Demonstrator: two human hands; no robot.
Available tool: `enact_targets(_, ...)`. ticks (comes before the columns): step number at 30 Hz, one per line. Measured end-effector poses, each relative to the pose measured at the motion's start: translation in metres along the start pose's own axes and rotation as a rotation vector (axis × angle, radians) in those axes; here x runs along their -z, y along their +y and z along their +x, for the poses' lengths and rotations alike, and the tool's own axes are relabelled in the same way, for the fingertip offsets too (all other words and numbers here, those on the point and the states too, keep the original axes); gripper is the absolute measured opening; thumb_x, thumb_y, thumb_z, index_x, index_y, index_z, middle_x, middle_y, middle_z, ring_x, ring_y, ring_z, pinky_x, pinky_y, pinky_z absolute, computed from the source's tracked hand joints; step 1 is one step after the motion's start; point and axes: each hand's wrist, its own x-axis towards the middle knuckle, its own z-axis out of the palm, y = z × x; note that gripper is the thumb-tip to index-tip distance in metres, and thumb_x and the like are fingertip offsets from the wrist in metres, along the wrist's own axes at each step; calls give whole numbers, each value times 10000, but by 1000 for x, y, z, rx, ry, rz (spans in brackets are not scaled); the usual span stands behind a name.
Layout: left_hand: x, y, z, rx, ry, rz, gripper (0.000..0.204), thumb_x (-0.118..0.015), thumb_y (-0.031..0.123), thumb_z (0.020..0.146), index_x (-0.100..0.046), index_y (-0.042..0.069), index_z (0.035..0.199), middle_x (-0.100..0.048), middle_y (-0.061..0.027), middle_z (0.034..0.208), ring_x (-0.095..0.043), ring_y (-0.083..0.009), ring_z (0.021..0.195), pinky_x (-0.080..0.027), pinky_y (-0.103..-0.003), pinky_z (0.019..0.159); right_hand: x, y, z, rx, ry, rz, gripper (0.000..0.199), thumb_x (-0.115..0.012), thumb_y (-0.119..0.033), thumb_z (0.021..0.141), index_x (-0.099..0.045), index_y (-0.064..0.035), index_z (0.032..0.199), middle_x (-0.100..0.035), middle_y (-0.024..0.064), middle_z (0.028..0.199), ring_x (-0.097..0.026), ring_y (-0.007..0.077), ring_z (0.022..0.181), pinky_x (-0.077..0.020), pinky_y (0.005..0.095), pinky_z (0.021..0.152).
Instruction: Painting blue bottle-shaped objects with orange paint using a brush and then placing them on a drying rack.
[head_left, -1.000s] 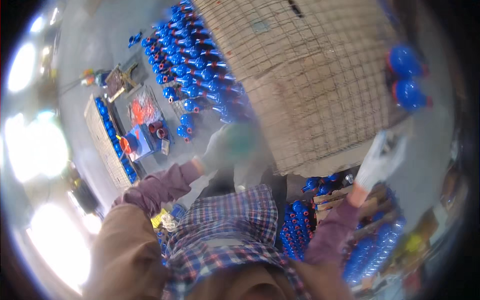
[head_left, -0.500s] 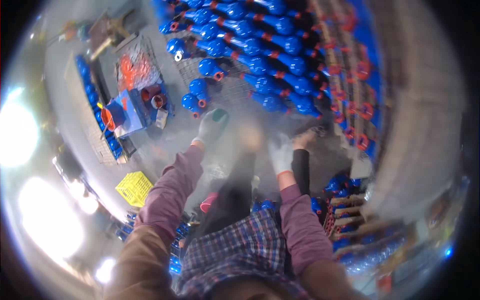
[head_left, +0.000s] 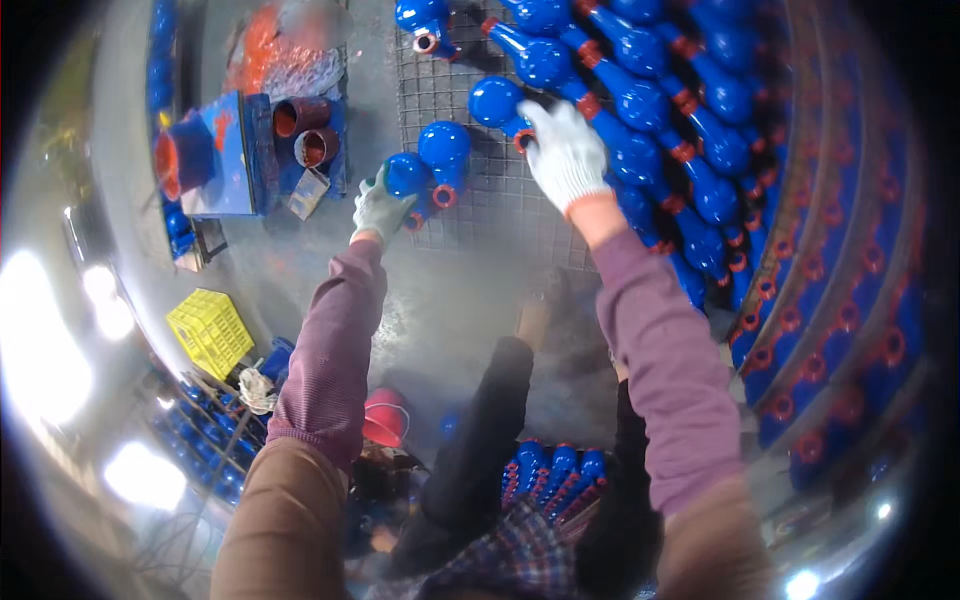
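Observation:
Both my hands wear white knit gloves. My left hand (head_left: 380, 208) is closed around the side of a glossy blue bulb-shaped part (head_left: 406, 174) with a red-rimmed end. Touching that part on its right is a second blue bulb-shaped part (head_left: 444, 146), its red-rimmed opening facing me. Farther right, my right hand (head_left: 568, 155) has its thumb and fingers curled about the neck of another blue bulb-shaped part (head_left: 494, 101); the palm side is hidden. These parts lie on a wire mesh rack (head_left: 470, 215) low by the floor.
Rows of blue, red-necked parts (head_left: 640, 110) fill the right side, with stacked racks (head_left: 800, 340) beyond. At left stand a blue box (head_left: 222, 150), red-stained cans (head_left: 313, 148) and an orange-lined bucket (head_left: 180, 160). A yellow crate (head_left: 210, 332) and pink bucket (head_left: 385, 418) are nearer me.
My hands have moved forward and apart: the left onto a blue part at the rack's near edge, the right up to the neck of another. My view has shifted.

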Motion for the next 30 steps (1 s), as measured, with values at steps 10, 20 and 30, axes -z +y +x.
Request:
enact_targets(10, -39, -11, 54, -153, 185, -213, 999, -897, 424, 539, -403, 195, 1377, -492, -253, 1270, -592, -438, 1095, -502, -472, 958, -106, -26, 102, -41, -222, -337, 571, -757, -208, 735, -564, -199, 1273, -519, 190, 1243, -611, 412, 1043, -554, 453, 839)
enact_targets(20, -14, -86, -61, -65, 287, -389, 887, -895, 341, 538, -481, 132, 1294, -523, -215, 1204, -531, -397, 1148, -487, -462, 942, -6, -36, 22, -117, -241, 147, 867, -860, -366, 554, -495, -240, 1330, -486, 199, 1286, -599, 411, 1098, -516, 463, 941)
enact_targets(30, 81, -79, -245, -107, -34, -1040, 772, -803, 88, 765, -351, 89, 1391, -502, -104, 1242, -600, -216, 1012, -548, -299, 796, 282, -75, -166, -504, -51, 1126, 781, -830, -162, 614, -477, -72, 1305, -529, 73, 1182, -537, 199, 1113, -458, 339, 976)
